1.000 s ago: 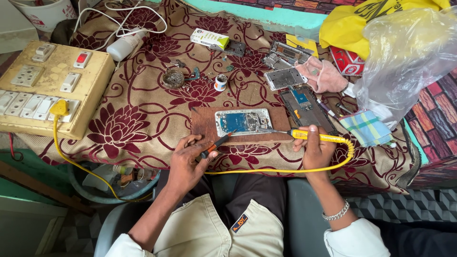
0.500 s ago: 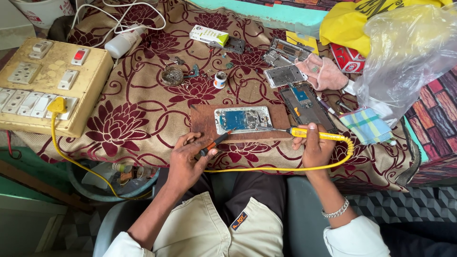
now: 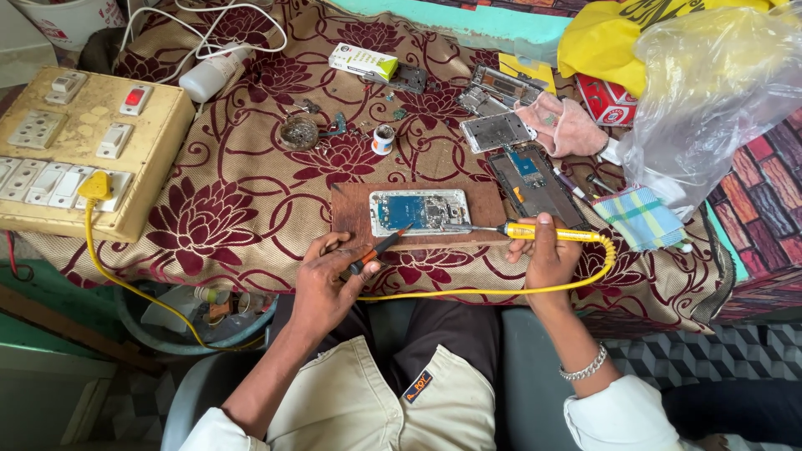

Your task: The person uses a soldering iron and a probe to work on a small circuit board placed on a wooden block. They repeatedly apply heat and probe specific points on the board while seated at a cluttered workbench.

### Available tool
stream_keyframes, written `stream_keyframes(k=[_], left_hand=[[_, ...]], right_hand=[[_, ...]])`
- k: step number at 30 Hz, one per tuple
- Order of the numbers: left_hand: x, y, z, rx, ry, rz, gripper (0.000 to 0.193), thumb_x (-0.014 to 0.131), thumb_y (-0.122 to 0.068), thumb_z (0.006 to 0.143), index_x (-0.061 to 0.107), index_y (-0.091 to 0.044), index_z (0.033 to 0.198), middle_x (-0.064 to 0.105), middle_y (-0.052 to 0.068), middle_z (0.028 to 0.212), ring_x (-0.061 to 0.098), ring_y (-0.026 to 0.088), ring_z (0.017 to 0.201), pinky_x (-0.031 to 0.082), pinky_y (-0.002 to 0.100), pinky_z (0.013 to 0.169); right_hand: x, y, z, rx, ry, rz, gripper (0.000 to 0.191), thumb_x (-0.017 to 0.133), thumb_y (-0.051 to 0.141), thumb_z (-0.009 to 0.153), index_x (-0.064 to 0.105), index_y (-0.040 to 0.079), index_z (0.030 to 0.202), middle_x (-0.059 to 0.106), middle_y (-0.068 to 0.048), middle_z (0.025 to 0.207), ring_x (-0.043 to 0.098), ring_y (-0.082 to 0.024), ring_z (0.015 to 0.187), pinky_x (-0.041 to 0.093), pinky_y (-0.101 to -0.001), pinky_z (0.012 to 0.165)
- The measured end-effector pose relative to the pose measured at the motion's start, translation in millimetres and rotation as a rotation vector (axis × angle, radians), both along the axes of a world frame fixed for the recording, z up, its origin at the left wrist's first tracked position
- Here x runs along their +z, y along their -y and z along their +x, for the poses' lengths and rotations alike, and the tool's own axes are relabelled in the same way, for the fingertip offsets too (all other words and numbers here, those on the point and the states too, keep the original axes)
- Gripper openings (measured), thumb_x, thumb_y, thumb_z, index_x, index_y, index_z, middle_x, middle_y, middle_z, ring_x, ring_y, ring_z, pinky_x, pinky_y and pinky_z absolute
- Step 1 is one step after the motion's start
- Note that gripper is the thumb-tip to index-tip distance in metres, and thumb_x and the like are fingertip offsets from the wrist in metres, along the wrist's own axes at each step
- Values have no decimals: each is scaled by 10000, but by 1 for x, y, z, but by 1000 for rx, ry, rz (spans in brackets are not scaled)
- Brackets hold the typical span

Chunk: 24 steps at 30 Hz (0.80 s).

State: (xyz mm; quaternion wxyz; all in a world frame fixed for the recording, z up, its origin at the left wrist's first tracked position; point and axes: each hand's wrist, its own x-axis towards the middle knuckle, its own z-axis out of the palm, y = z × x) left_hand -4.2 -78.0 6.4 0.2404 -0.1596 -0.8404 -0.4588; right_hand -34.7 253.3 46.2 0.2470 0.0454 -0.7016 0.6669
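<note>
The opened phone (image 3: 419,211) lies just ahead of both hands; our right hand (image 3: 547,257) grips a yellow soldering iron (image 3: 535,231), our left hand (image 3: 327,280) pinches seemingly tweezers (image 3: 378,250).

— What sort of place does the head view show?

— A small phone-repair bench, makeshift rather than a fitted lab. The worktop is a table under a maroon flowered cloth (image 3: 209,217), with a wooden board (image 3: 351,213) laid on it as a work surface.

— What marks it as repair work?

— An opened phone (image 3: 418,211) lies on the board, and more stripped phone frames (image 3: 501,108) and a bare phone body (image 3: 535,184) sit around it. A yellow soldering iron (image 3: 543,233) trails its yellow cord (image 3: 468,292) to a home-built wooden switchboard (image 3: 83,150) of sockets and switches.

— Anything else?

— A small tin (image 3: 298,132) and a plastic bag (image 3: 710,92) crowd the cloth.
</note>
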Motion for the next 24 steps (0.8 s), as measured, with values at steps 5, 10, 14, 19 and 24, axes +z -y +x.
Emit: stream_keyframes(k=[5,10,14,19,24], left_hand=[[0,1,0,-13,-25,-3,401,831,-277,825,772,-36,1139,739,130,706,599,291,1248,490,424,960],[-1,2,-1,-19,-37,-11,385,837,-265,817,777,-45,1127,748,131,745,597,291,1250,494,422,956],[-2,2,1,-28,-36,11,398,833,-257,820,766,-43,1150,763,137,802,591,293,1257,498,415,942],[-1,2,0,-26,-28,-10,400,836,-245,812,769,-38,1147,753,133,737,595,290,1250,493,422,957],[-1,2,0,-19,-7,-7,389,838,-247,815,769,-38,1136,747,129,714,593,287,1257,496,417,941]], right_hand=[[0,2,1,8,-10,-7,443,474,330,1124,637,-58,983,611,-102,663,594,-151,521,546,-288,519],[0,1,2,14,-15,-43,448,475,335,1125,634,-57,979,606,-98,665,587,-146,522,552,-289,526],[0,1,3,4,-38,-2,433,475,316,1126,626,-59,973,612,-104,667,589,-150,519,536,-287,515],[2,1,5,-18,-62,75,418,466,292,1131,632,-63,986,622,-111,675,594,-151,531,517,-273,524],[1,1,5,-5,-82,75,414,460,282,1135,633,-63,985,618,-108,672,593,-149,532,526,-270,531]])
